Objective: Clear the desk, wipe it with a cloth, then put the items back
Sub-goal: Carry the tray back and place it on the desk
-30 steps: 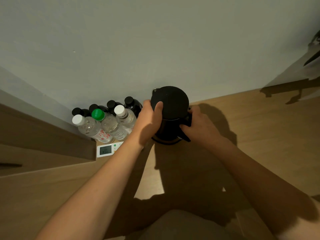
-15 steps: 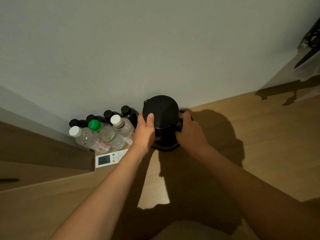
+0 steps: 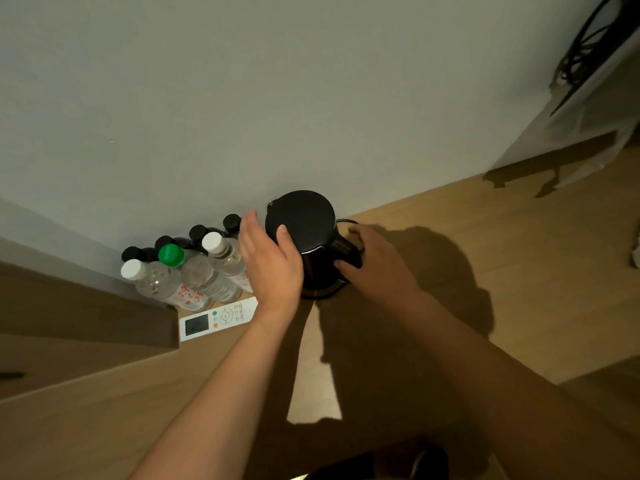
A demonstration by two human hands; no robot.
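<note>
Nearest the camera, two bare forearms reach forward over the wooden bench (image 3: pixel 519 271), throwing dark shadows across its surface. The left hand (image 3: pixel 272 263) lies against the left side of a black kettle (image 3: pixel 304 237), its fingers (image 3: pixel 250 225) straight and together, the thumb resting up on the edge of the lid; the hand touches the kettle without curling round it. The right hand (image 3: pixel 375 263) is at the kettle's handle on the right side, thumb against the handle; its other fingers are in shadow behind the handle, so whether they clasp it cannot be told. The kettle stands upright at the far edge of the bench, close against the pale wall (image 3: pixel 311 98). Just left of the left wrist a white remote control (image 3: pixel 218 318) lies flat near the far left corner of the bench. Beyond it, in that corner, clear water bottles (image 3: pixel 194 282) stand with white caps and one green cap, and behind them, against the wall, a row of dark bottles (image 3: pixel 197 233) with black caps. At the far right, black cables (image 3: pixel 588 39) hang down.
</note>
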